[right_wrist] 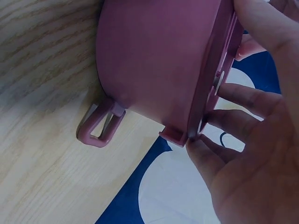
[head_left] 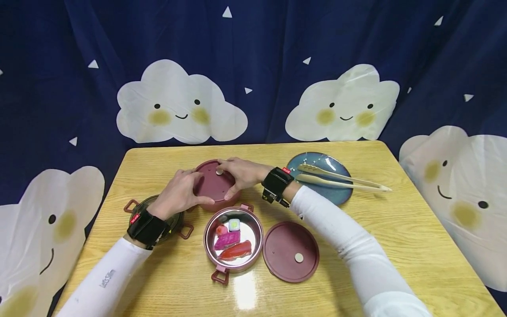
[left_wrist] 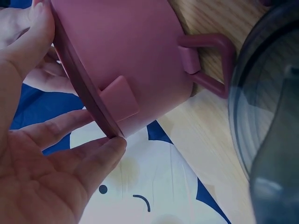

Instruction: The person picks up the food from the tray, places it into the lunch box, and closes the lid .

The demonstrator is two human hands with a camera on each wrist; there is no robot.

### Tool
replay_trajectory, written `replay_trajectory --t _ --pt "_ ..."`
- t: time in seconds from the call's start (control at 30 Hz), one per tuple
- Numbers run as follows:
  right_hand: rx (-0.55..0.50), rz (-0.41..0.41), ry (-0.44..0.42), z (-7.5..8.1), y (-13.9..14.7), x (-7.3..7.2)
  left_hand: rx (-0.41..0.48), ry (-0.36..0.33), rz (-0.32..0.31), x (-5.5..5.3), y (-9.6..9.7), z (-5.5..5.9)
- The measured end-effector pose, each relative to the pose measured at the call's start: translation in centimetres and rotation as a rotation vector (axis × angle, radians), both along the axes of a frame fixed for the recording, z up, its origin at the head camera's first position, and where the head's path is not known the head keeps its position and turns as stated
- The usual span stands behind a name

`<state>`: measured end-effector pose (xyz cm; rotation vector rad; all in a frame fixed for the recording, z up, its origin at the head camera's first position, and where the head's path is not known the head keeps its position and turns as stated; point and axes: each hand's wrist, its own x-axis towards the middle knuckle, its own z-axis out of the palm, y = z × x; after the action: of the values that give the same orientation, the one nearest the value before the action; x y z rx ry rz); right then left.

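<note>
A dusty-pink pot (left_wrist: 135,51) stands at the back left of the table with its round pink lid (head_left: 214,187) on top. My left hand (head_left: 178,193) grips the left side of the lid's rim, thumb toward me. On the other side my right hand (head_left: 242,172) holds the same rim, its thumb near the front edge and fingers by the pale knob. Both wrist views show fingertips at the rim, close to side clips (right_wrist: 174,134). The pot's inside is hidden.
Nearer me, an uncovered pink pot (head_left: 231,267) contains several toy sushi pieces (head_left: 236,251). Another pink lid (head_left: 283,253) lies right of it. A glass-lidded pot (left_wrist: 252,60) sits under my left wrist. Beige tongs (head_left: 336,184) rest across a blue plate (head_left: 332,197) at the back right.
</note>
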<state>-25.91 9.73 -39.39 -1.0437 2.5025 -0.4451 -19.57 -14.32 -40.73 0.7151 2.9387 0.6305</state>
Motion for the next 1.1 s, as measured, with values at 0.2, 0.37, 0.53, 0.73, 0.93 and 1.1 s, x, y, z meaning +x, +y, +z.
replay_trajectory --t 0.2,0.37,0.53,0.73,0.93,1.1 --pt "-0.08 0.049 0.0 -0.1 0.6 0.0 0.059 0.038 -0.053 0.9 -0.2 0.0" --pt "-0.135 0.012 0.028 0.5 2.2 0.9 0.127 0.079 -0.01 2.5 -0.6 0.3" --pt "-0.12 -0.103 0.127 1.3 4.4 2.8 0.219 0.093 0.037 4.4 -1.0 0.6" --pt "-0.103 -0.213 0.179 1.9 7.2 5.4 0.274 -0.003 0.042 6.7 -1.4 0.0" --pt "-0.128 -0.279 0.164 1.4 9.8 8.2 0.317 -0.105 0.059 8.7 -1.4 -1.1" --pt "-0.146 -0.29 0.138 -0.2 11.9 10.3 0.345 -0.189 0.091 9.9 -1.2 -1.7"
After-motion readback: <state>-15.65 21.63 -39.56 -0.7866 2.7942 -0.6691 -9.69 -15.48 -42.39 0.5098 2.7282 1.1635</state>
